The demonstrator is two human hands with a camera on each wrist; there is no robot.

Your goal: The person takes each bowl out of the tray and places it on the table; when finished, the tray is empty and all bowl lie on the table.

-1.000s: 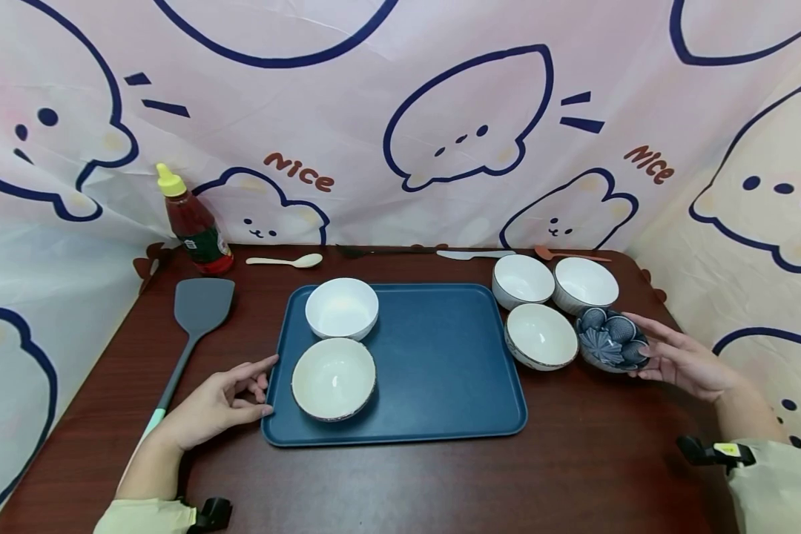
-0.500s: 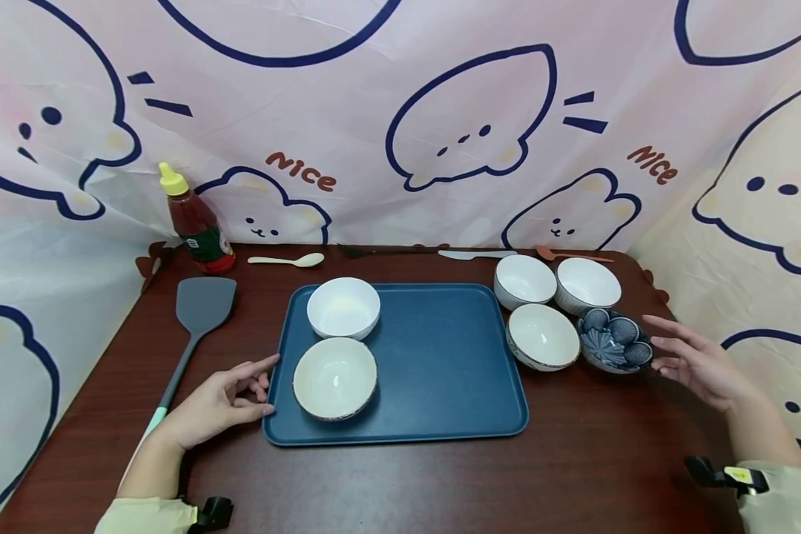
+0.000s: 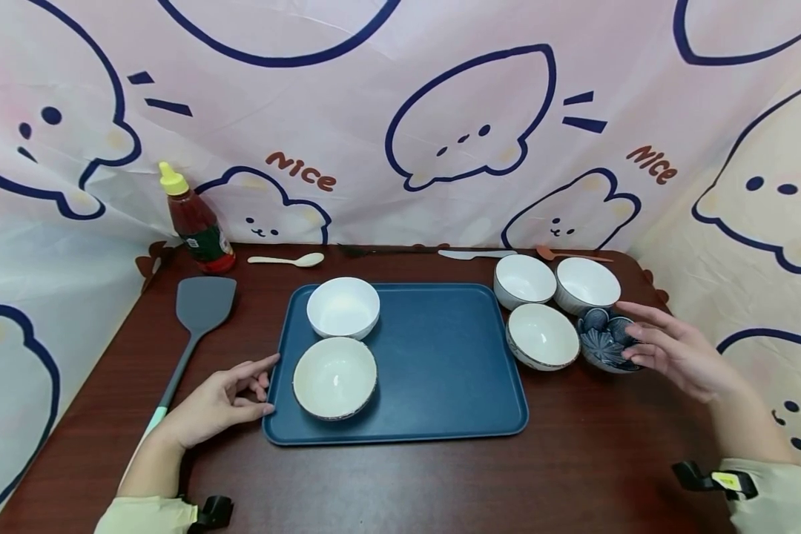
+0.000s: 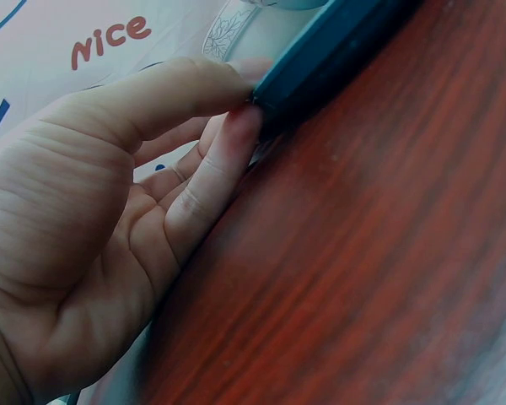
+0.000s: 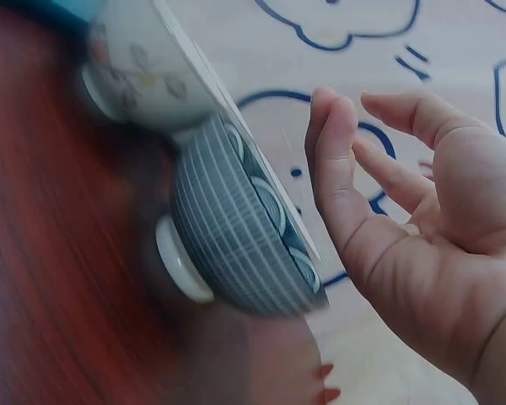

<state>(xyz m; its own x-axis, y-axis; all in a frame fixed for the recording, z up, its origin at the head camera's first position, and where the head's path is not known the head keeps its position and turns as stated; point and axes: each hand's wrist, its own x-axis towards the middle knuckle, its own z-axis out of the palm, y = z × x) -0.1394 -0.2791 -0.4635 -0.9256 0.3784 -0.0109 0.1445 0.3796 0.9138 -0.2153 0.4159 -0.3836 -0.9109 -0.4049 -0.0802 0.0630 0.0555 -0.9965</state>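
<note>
A blue tray [image 3: 440,363] carries a plain white bowl [image 3: 343,308] and a brown-rimmed cream bowl [image 3: 334,378] on its left side. My left hand [image 3: 223,404] holds the tray's left edge. In the left wrist view, the thumb [image 4: 185,93] lies at the rim and a fingertip [image 4: 240,126] presses just below it. On the right stands a dark blue patterned bowl [image 3: 604,345], striped outside in the right wrist view. Above its right rim is my right hand [image 3: 681,360], holding nothing. The right wrist view shows a gap between those fingers and the bowl.
Several bowls cluster right of the tray: two at the back [image 3: 523,280] and a cream one [image 3: 543,337] beside the patterned bowl. A grey spatula [image 3: 203,304] and a red sauce bottle [image 3: 200,230] stand left. A spoon [image 3: 300,260] and a knife [image 3: 474,254] lie along the back edge.
My right hand drew away from the patterned bowl's side to the right, then came back left over its rim. The left hand, tray and bowls stay put.
</note>
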